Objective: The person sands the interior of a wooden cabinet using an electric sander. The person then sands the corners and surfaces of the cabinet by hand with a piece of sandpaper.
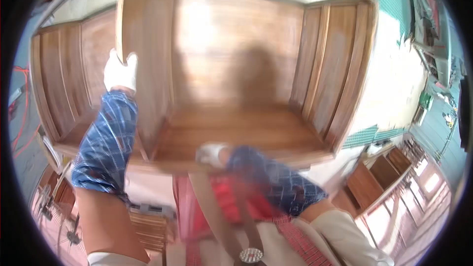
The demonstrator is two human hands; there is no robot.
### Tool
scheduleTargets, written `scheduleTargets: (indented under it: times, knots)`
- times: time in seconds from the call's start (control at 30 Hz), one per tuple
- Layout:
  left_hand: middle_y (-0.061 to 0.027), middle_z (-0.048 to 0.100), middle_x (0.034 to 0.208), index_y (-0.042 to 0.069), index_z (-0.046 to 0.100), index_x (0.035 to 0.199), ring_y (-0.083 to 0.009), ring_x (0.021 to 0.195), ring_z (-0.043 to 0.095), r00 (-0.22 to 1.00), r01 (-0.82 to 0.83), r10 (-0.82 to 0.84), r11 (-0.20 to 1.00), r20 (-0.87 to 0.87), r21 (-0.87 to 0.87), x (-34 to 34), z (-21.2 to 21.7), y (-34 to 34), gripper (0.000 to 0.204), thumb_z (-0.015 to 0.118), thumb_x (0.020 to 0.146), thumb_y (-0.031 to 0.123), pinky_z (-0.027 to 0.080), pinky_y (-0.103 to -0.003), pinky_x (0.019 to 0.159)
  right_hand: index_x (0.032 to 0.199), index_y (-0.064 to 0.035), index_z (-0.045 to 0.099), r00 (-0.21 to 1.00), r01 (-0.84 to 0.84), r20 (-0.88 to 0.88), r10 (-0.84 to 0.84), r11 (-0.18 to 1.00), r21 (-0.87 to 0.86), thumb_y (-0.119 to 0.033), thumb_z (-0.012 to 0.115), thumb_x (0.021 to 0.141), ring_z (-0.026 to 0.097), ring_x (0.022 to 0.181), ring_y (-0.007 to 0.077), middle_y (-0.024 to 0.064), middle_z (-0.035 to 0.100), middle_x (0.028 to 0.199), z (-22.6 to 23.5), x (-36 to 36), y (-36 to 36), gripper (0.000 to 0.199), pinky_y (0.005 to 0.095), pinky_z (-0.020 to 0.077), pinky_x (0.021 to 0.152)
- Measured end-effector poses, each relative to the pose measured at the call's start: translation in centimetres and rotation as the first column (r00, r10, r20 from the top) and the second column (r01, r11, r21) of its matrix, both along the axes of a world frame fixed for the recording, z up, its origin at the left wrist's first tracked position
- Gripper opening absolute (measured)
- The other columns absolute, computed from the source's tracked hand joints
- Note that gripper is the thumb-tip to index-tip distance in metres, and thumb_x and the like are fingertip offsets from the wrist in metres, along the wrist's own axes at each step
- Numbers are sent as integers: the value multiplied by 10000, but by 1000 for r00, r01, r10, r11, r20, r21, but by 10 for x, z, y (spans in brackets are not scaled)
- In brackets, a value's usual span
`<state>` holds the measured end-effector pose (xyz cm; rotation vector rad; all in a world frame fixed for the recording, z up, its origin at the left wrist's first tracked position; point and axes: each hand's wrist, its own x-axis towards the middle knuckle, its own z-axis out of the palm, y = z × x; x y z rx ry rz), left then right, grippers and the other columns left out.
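A large wooden cabinet (315, 150) fills the middle of the head view, its inside facing me. An upright wooden divider panel (148, 69) splits it into a narrower left bay and a wide right bay. My left hand (120, 73), in a white glove, is closed around the front edge of this divider, thumb on one side and fingers on the other. My right hand (212, 154), also in a white glove, is low at the front edge of the bottom board (236, 130). Motion smears its fingers, so whether it holds anything is hidden. Blue checked sleeves cover both forearms.
Panelled side walls (335, 64) close off the cabinet. Green netting (379, 0) hangs at the right. Another wooden furniture piece (377, 180) stands at the lower right, and slatted wood (150, 231) lies at the lower left. An orange cord (23, 113) runs along the far left.
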<state>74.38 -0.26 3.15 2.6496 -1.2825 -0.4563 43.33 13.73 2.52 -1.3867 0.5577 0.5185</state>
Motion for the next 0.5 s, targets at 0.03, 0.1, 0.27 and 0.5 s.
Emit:
scheduleTargets:
  times: [0.03,0.1,0.27,0.5]
  knots:
    - [-233,668,1009,38,569,1149,-405,968,633,997,-41,45,998,-58,55,9,-7,7,454,658,834,354,493,-456,858,1021,-110,711,999,35,-16,-34,999,20,-226,571,864,652,1011,319,143,703,1045,4,-4,-2,240,426,501,874]
    - [-221,670,987,43,567,1127,-390,979,632,1000,-18,17,999,21,40,10,-13,7,453,646,826,373,490,-447,868,1021,-108,710,999,35,20,-36,999,17,-228,566,867,653,997,322,146,703,1031,6,-46,-2,242,428,498,870]
    - [-232,672,1017,21,546,1132,-415,956,641,996,-30,32,999,-83,20,19,-6,6,456,632,833,354,505,-463,817,1042,-100,718,894,-347,-356,272,923,-168,-296,650,773,674,922,308,133,706,998,25,-200,-39,341,426,537,784]
    - [-191,663,1042,-4,441,1196,-314,937,660,931,-150,124,988,-342,-49,36,-41,67,495,715,836,196,512,-383,841,1093,-144,703,790,-353,-605,98,879,-319,-249,597,876,613,1053,343,136,675,1082,54,-266,-53,264,435,496,922]
